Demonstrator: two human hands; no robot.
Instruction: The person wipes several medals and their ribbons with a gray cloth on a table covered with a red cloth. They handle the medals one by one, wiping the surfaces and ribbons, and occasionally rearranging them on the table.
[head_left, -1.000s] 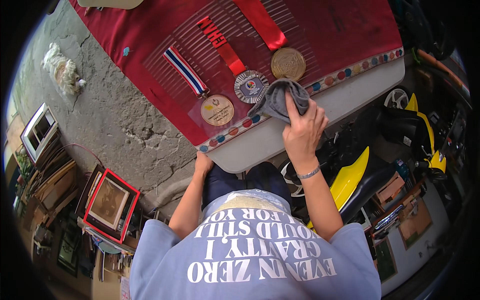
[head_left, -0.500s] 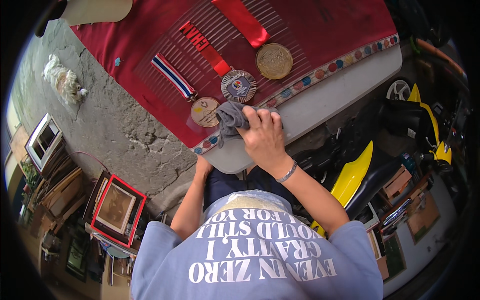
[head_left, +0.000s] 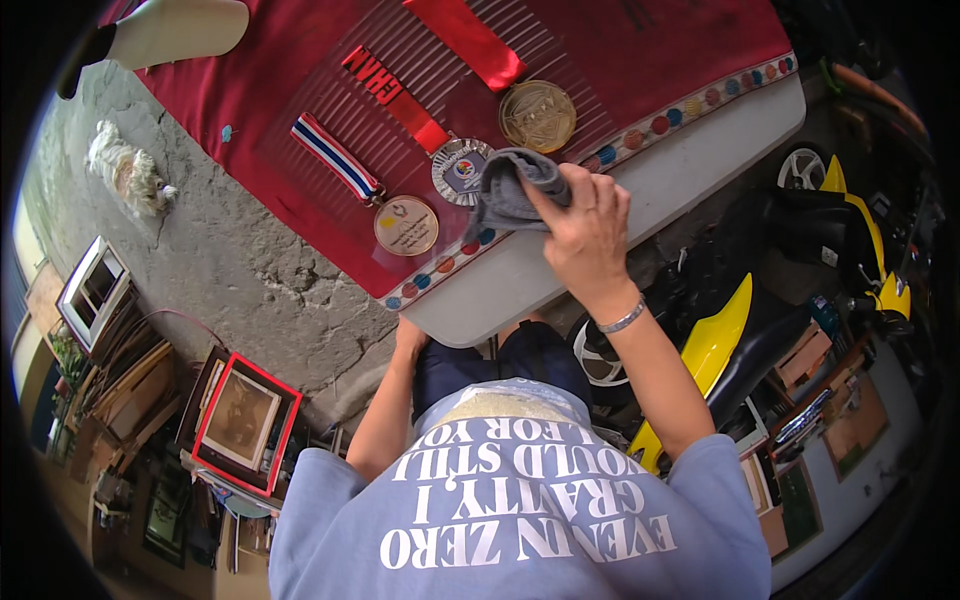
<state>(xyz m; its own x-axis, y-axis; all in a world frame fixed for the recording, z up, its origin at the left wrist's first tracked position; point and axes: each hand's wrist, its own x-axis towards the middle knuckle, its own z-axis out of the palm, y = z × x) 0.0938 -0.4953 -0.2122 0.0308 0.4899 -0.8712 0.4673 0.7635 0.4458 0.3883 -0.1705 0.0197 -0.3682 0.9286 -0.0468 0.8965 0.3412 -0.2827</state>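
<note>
A folded grey cloth (head_left: 515, 192) is bunched in my right hand (head_left: 592, 235), just over the table's near edge. It covers the lower right rim of the silver medal (head_left: 462, 170), which hangs on a red ribbon. To the left lies a bronze-coloured medal (head_left: 406, 225) with a red, white and blue ribbon (head_left: 338, 157). Farther back is a gold medal (head_left: 537, 116) on a wide red ribbon (head_left: 468, 42). My left hand (head_left: 408, 332) is down by the table's near corner, its fingers hidden by the edge.
A dark red cloth (head_left: 245, 120) with a dotted trim covers most of the grey table (head_left: 480, 305). A white dog (head_left: 128, 170) lies on the cracked concrete floor at left. A yellow and black motorcycle (head_left: 715, 335) stands at right. Framed pictures (head_left: 245, 420) are stacked at lower left.
My right hand has moved right and slightly away from me with the grey cloth, off the bronze-coloured medal's side and toward the silver and gold medals. My left hand stays by the corner.
</note>
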